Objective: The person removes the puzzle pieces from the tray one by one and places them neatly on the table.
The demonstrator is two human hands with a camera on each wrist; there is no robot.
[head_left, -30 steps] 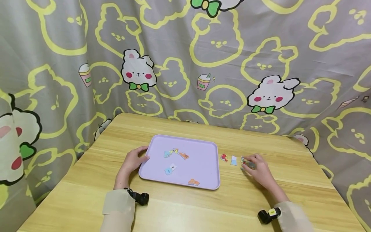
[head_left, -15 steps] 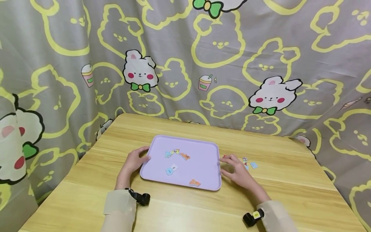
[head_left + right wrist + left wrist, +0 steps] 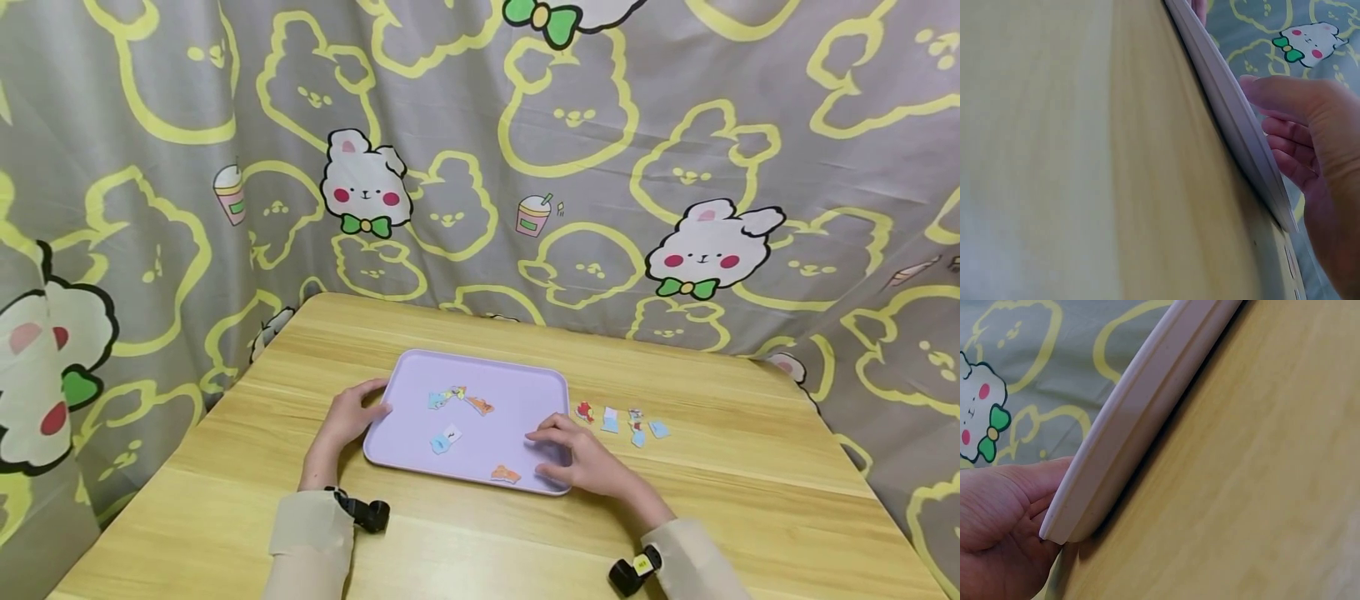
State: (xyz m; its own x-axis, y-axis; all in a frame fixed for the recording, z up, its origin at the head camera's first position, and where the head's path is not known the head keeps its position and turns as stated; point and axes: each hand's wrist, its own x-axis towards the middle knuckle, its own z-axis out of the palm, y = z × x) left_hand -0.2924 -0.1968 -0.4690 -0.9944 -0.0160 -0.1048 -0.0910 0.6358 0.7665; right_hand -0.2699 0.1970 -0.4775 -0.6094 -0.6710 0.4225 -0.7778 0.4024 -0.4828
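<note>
A lilac tray [image 3: 510, 392] lies on the wooden table. My left hand [image 3: 348, 415] grips its left edge, the thumb over the rim [image 3: 1116, 415] and the other fingers partly hidden behind it. Over the tray's right side is my right hand [image 3: 581, 457], fingers loosely bent and spread, with nothing held. Small printed puzzle pieces lie in the tray: a short arc of blue, yellow and orange ones [image 3: 456, 392], a blue-and-white pair [image 3: 446, 439], and an orange piece [image 3: 506, 473] by the front rim, close to my right fingertips.
Right of the tray, more pieces lie on the table: a red one [image 3: 584, 411], a blue-and-white one [image 3: 611, 420], a multicoloured strip [image 3: 637, 427] and a light blue one [image 3: 659, 429]. A patterned grey curtain [image 3: 465, 275] hangs behind the table [image 3: 720, 467].
My right hand has left the loose pieces at the right and moved left, past the tray's right rim, to over the tray. The left hand keeps its grip on the tray's edge.
</note>
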